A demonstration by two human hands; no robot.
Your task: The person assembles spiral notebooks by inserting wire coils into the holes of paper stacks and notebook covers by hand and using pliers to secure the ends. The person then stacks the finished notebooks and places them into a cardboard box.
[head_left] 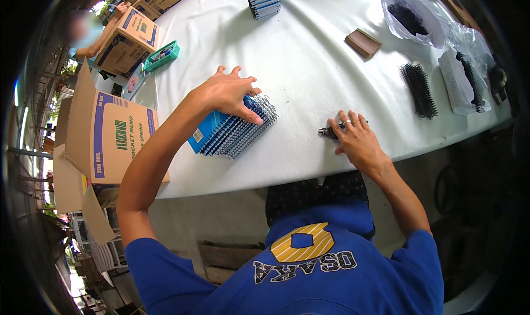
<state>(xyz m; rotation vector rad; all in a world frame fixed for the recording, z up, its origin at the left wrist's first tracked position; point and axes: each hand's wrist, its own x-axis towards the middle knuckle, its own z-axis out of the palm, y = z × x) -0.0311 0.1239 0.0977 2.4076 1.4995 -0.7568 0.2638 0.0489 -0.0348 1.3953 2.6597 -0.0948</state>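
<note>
A stack of blue spiral notebooks [202,131] lies on the white-covered table, its rows of wire coils turned to the right. My left hand [229,94] is over the far side of this stack, fingers spread and thumb across the coils; whether it presses on them I cannot tell. To the right, near the table's front edge, my right hand [353,140] lies over a pair of dark pliers [326,132]. Its fingers bend across the tool, with the jaws poking out on the left. The fingers hide most of the pliers.
An open carton [126,141] stands at left. Beyond it are a green basket [162,56], another carton [128,41] and a person. More notebooks [261,0] are stacked at the far edge. Black coils [419,91], a bag of coils [408,18] and a brown block [363,43] lie at right.
</note>
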